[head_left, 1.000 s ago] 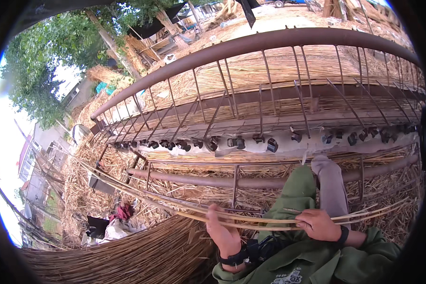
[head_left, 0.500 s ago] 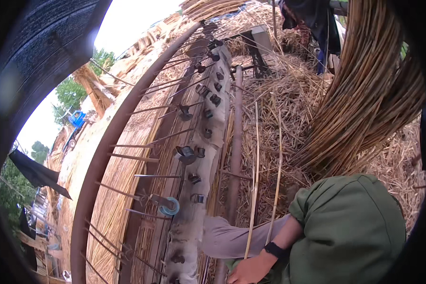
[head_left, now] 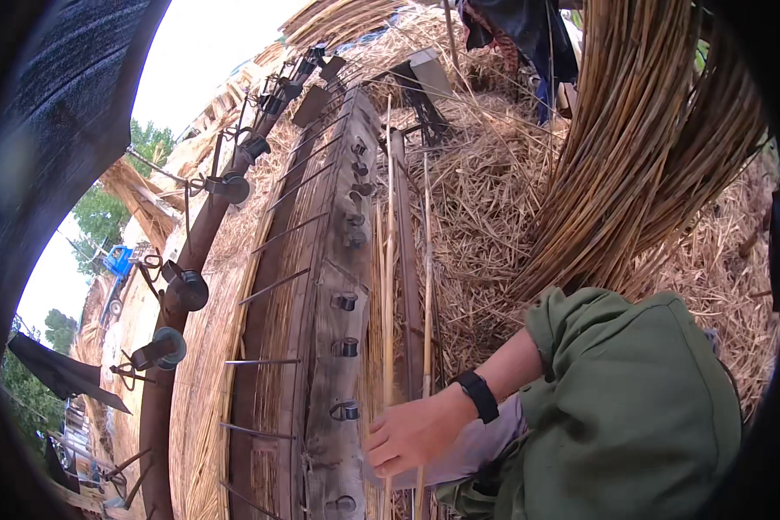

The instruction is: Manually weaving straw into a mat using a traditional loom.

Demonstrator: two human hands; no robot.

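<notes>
My right hand (head_left: pixel 414 436), with a black band at the wrist, reaches in over the near part of a long wooden beam frame. Its fingers are curled downward around a long pale reed stalk (head_left: pixel 388 295), which passes beneath the hand. A second reed stalk (head_left: pixel 427 286) runs alongside and goes under my wrist. Left of the hand is the beam (head_left: pixel 321 347), with a row of dark metal clips (head_left: pixel 345 347) along it. Several round spools (head_left: pixel 186 290) hang at the curved brown pipe (head_left: pixel 158 416) farther left. My left hand is out of view.
A large upright bundle of reeds (head_left: pixel 615 165) stands at the right, above loose straw (head_left: pixel 468 225). Thin metal rods (head_left: pixel 273 286) stick out from the beam. A flat reed mat (head_left: pixel 206 373) lies beyond it. Dark netting (head_left: pixel 69 95) hangs at upper left; a blue vehicle (head_left: pixel 118 262) is farther off.
My right hand has moved up from the lower edge onto the reed stalks. The spools that rested along the beam now hang at the curved pipe. The view has shifted slightly.
</notes>
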